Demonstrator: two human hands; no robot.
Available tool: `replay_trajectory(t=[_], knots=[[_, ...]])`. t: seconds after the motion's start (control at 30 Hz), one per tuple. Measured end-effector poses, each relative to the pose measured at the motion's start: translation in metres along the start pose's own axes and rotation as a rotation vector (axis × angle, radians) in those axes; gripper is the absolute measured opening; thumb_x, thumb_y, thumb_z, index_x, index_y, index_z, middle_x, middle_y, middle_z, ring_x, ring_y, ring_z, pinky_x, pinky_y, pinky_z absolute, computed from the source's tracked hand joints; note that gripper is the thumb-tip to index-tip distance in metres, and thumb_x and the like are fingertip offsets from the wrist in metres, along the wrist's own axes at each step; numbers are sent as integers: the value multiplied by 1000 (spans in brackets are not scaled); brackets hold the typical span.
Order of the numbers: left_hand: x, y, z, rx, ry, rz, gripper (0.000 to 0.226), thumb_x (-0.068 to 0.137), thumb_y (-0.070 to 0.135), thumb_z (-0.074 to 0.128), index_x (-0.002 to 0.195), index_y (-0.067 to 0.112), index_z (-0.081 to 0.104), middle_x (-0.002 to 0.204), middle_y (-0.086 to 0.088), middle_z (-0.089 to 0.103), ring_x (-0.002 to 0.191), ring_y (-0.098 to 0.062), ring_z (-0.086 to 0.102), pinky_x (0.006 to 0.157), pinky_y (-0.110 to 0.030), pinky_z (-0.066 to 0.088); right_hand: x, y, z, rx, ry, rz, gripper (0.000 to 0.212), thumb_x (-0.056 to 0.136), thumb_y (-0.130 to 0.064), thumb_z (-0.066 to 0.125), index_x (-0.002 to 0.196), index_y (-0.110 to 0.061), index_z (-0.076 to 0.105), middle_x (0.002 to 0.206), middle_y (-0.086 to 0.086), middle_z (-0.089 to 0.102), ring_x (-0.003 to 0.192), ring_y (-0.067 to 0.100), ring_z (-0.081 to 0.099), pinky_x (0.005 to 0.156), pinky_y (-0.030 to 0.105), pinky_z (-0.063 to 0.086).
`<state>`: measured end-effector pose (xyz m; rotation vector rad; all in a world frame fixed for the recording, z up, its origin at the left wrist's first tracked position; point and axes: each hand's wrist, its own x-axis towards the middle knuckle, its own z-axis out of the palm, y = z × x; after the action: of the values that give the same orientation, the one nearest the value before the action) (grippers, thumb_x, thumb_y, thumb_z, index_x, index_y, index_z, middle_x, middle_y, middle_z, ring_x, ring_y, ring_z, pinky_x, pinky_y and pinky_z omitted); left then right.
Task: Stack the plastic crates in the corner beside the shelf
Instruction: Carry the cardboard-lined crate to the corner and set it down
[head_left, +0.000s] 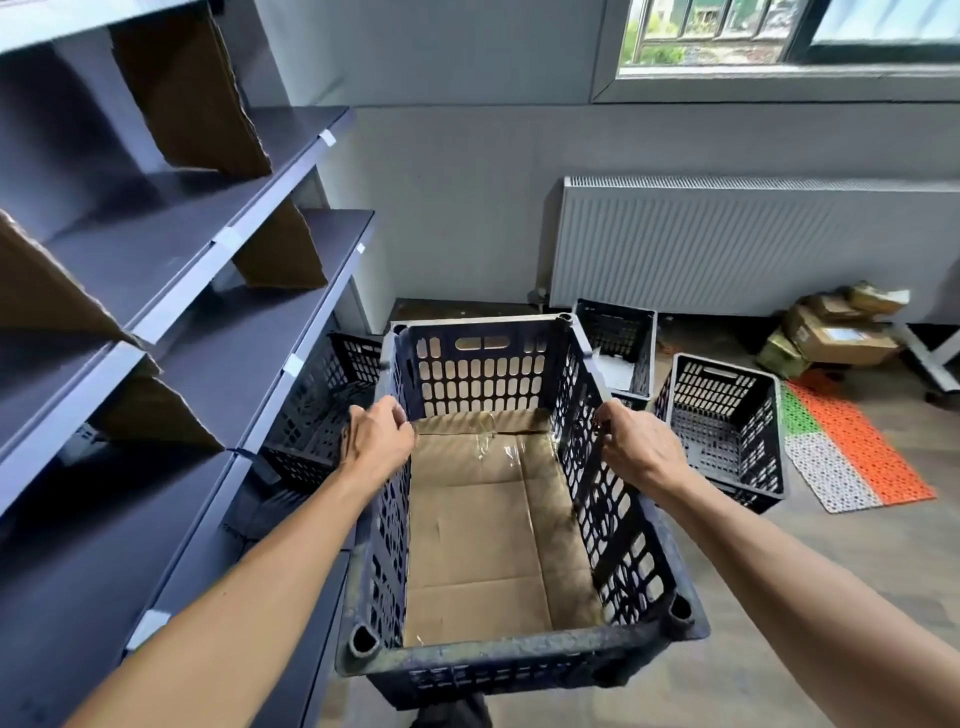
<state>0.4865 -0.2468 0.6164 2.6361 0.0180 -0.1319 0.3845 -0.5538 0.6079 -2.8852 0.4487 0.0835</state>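
Note:
I hold a dark blue perforated plastic crate (613, 519) in front of me, its bottom lined with flat cardboard (483, 540). My left hand (376, 441) grips the crate's left rim and my right hand (636, 447) grips its right rim. Beside the grey shelf (218, 291) on the left, another dark crate (322, 410) sits in the corner on the floor, partly hidden by the held crate. Two more dark crates stand on the floor to the right: one (621, 343) under the radiator, one (727, 426) nearer me.
A white radiator (753, 249) runs along the far wall under a window. Cardboard boxes (836, 332) lie piled at the right. An orange, green and white mat (852, 452) lies on the wooden floor. Cardboard dividers (192, 93) stand on the shelf boards.

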Motion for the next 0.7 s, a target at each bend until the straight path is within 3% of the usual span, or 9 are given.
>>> replay_trajectory(t=[0.07,0.2,0.37,0.53,0.7], knots=[[28,5,4,-2,-17,14,3,89,24,54,87,25,56,104,-10,57,91,-24,49,77,-30,41,23,1,-1,-19,-9,19,30,89,-12,54,118,-15,46,84,6,60,73,24,56,58,33,42],[91,17,9,-5,-47,34,3,87,24,55,85,25,57,102,-10,58,91,-28,54,77,-30,42,73,-5,-3,-21,-22,58,29,88,-11,55,116,-15,48,91,8,63,77,25,59,64,36,50],[169,29,11,31,-88,113,2,88,24,54,86,26,54,101,-10,57,96,-27,51,75,-30,39,135,-24,-12,-35,-4,115,27,88,-6,48,115,-12,47,83,8,63,73,27,60,63,36,50],[226,36,12,27,-81,133,2,88,22,55,88,24,54,101,-12,55,95,-28,52,77,-30,41,189,-41,-15,-46,11,126,22,90,-10,45,112,-11,44,83,12,63,73,30,60,66,41,53],[280,45,12,12,-55,124,2,88,22,55,87,25,55,101,-11,57,97,-25,50,76,-29,38,250,-47,-15,-7,31,111,21,89,-12,47,110,-12,47,85,13,64,73,31,60,62,37,48]])
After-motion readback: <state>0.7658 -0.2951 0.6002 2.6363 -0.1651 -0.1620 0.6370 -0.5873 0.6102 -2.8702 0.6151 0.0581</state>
